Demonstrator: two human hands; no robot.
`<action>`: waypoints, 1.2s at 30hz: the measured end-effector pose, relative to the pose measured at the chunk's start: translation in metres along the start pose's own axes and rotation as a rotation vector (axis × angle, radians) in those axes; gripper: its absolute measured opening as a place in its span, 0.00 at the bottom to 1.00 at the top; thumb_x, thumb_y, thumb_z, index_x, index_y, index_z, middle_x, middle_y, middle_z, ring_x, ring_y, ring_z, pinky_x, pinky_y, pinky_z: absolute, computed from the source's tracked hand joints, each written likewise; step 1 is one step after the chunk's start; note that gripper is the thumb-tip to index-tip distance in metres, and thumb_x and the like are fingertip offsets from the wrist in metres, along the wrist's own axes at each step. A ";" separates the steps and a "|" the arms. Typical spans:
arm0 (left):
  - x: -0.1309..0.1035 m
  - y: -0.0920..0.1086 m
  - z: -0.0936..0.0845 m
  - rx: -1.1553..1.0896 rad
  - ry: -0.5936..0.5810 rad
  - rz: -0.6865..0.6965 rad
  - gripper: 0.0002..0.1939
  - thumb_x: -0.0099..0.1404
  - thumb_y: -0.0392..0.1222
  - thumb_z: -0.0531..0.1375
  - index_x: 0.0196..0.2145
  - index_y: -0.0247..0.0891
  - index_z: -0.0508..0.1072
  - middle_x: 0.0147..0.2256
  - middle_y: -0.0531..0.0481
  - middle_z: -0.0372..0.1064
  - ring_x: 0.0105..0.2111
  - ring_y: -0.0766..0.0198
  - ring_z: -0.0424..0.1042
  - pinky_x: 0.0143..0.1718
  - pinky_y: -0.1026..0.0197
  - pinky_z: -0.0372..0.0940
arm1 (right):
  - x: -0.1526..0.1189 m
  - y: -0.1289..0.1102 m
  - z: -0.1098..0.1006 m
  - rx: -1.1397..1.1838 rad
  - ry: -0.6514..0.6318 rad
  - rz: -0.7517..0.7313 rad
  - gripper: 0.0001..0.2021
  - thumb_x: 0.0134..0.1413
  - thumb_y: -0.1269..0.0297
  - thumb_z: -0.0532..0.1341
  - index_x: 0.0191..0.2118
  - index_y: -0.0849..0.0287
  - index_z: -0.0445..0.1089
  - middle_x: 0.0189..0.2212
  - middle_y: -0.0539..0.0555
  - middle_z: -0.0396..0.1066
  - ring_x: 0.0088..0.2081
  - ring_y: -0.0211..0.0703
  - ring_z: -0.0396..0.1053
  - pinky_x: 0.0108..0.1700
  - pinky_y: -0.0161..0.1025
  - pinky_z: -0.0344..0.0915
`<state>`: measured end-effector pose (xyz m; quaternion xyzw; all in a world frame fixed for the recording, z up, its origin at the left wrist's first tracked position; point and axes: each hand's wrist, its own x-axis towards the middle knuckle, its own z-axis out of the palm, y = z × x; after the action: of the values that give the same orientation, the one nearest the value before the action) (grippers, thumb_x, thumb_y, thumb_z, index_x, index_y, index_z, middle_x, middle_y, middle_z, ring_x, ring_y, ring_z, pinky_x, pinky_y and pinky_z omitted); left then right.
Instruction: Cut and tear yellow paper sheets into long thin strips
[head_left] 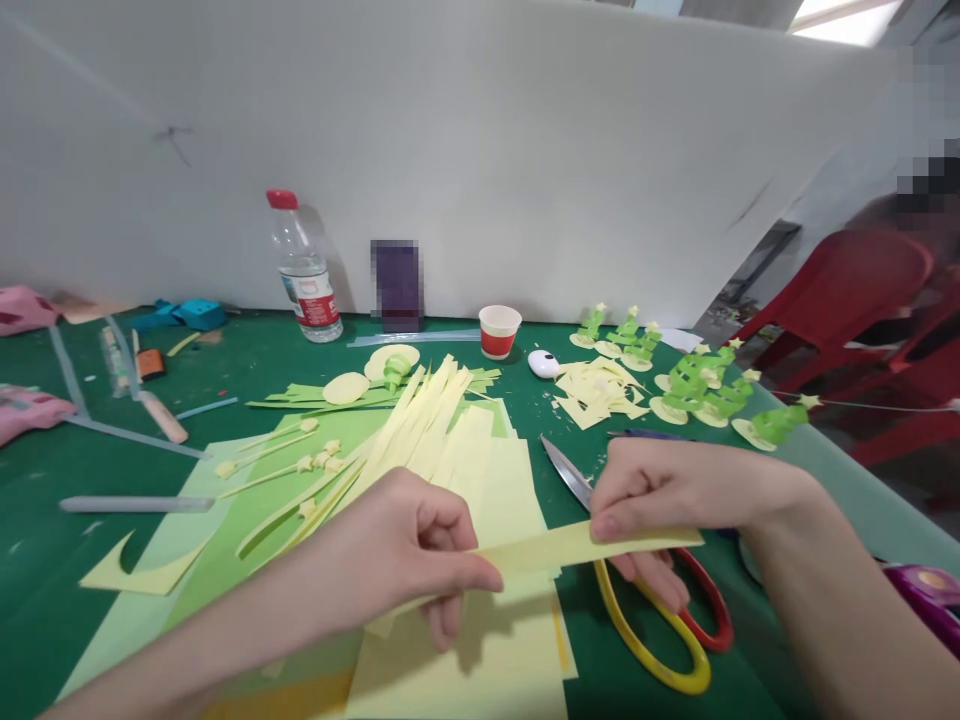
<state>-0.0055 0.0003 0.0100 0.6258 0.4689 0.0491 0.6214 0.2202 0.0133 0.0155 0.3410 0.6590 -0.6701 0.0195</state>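
Note:
A pale yellow paper strip [536,549] stretches between my two hands, above a stack of yellow paper sheets [480,660]. My left hand [431,550] pinches it between thumb and fingers at one side. My right hand [641,500] grips the strip's other part, its free end sticking out past the fingers. Under my right hand lie scissors [652,640] with one yellow and one red handle loop, their blades pointing up and left. Beyond my left hand is a bundle of cut yellow strips [416,420]. Small knotted paper stars [306,464] on strips lie left of it.
Along the back stand a water bottle [306,285] and a red-and-white paper cup [499,332]. Several green spiral paper trees [686,380] with star tops stand at the right, beside a pile of yellow scraps [600,390]. A glue stick [139,504] lies at the left.

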 end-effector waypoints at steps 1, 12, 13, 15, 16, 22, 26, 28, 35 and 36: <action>0.001 0.000 -0.001 -0.001 0.009 -0.007 0.13 0.50 0.45 0.63 0.16 0.37 0.66 0.15 0.57 0.69 0.17 0.70 0.66 0.20 0.70 0.54 | -0.004 -0.001 -0.003 -0.006 0.011 0.015 0.18 0.54 0.57 0.53 0.20 0.65 0.64 0.14 0.50 0.64 0.16 0.30 0.62 0.20 0.26 0.60; 0.009 -0.003 0.002 -0.006 -0.093 -0.029 0.15 0.50 0.48 0.63 0.15 0.38 0.64 0.11 0.59 0.64 0.15 0.69 0.65 0.22 0.68 0.58 | 0.005 -0.018 0.008 -0.548 0.088 0.006 0.12 0.55 0.63 0.56 0.32 0.67 0.73 0.18 0.47 0.64 0.20 0.28 0.56 0.21 0.26 0.52; 0.010 -0.004 0.004 -0.016 -0.103 -0.029 0.15 0.50 0.47 0.63 0.15 0.38 0.64 0.12 0.59 0.65 0.15 0.70 0.65 0.22 0.69 0.58 | 0.008 -0.019 0.012 -0.572 0.084 -0.004 0.12 0.55 0.64 0.56 0.31 0.67 0.73 0.16 0.46 0.61 0.18 0.28 0.53 0.19 0.26 0.49; 0.012 -0.009 0.007 -0.019 -0.117 -0.012 0.15 0.50 0.46 0.63 0.15 0.37 0.64 0.14 0.59 0.66 0.15 0.71 0.65 0.22 0.70 0.58 | 0.014 -0.020 0.020 -0.563 0.050 -0.015 0.13 0.57 0.66 0.54 0.27 0.68 0.72 0.16 0.46 0.60 0.18 0.28 0.51 0.18 0.27 0.48; 0.012 -0.012 0.008 -0.012 -0.123 0.001 0.14 0.51 0.45 0.62 0.15 0.37 0.63 0.15 0.58 0.67 0.16 0.71 0.66 0.22 0.71 0.58 | 0.016 -0.020 0.023 -0.538 0.025 -0.009 0.14 0.57 0.69 0.53 0.27 0.68 0.72 0.16 0.47 0.62 0.18 0.28 0.53 0.19 0.26 0.50; 0.007 -0.019 0.011 0.105 -0.179 0.061 0.08 0.56 0.42 0.58 0.28 0.37 0.75 0.21 0.53 0.72 0.22 0.68 0.70 0.24 0.71 0.61 | 0.022 -0.020 0.030 -0.538 -0.057 0.036 0.14 0.56 0.76 0.49 0.25 0.68 0.70 0.24 0.57 0.74 0.24 0.33 0.65 0.28 0.26 0.59; 0.006 -0.016 0.011 0.232 -0.153 0.103 0.11 0.56 0.44 0.57 0.26 0.37 0.76 0.24 0.51 0.74 0.23 0.66 0.69 0.21 0.71 0.56 | 0.026 -0.019 0.032 -0.613 -0.040 0.013 0.13 0.54 0.75 0.50 0.22 0.65 0.66 0.23 0.55 0.74 0.22 0.32 0.63 0.26 0.27 0.58; 0.008 -0.016 0.011 0.181 -0.169 0.155 0.13 0.58 0.45 0.56 0.27 0.36 0.77 0.26 0.50 0.75 0.25 0.65 0.70 0.23 0.71 0.58 | 0.028 -0.018 0.033 -0.606 -0.026 0.015 0.12 0.52 0.77 0.50 0.22 0.64 0.64 0.21 0.53 0.73 0.21 0.31 0.63 0.25 0.26 0.57; 0.005 -0.014 0.007 0.230 -0.083 0.197 0.18 0.61 0.47 0.53 0.24 0.36 0.77 0.21 0.52 0.74 0.14 0.73 0.51 0.16 0.69 0.47 | 0.022 -0.015 0.024 -0.473 -0.020 -0.137 0.15 0.54 0.77 0.49 0.19 0.64 0.62 0.15 0.50 0.67 0.20 0.31 0.61 0.25 0.25 0.58; 0.004 -0.012 0.005 0.234 -0.075 0.185 0.18 0.61 0.47 0.52 0.23 0.36 0.77 0.21 0.52 0.74 0.14 0.73 0.49 0.15 0.68 0.45 | 0.019 -0.014 0.020 -0.450 -0.017 -0.139 0.15 0.55 0.76 0.48 0.20 0.64 0.63 0.16 0.51 0.67 0.20 0.32 0.62 0.26 0.26 0.59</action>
<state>-0.0063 -0.0034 -0.0032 0.7357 0.3883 0.0278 0.5543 0.1905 0.0057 0.0160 0.2764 0.8134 -0.5090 0.0545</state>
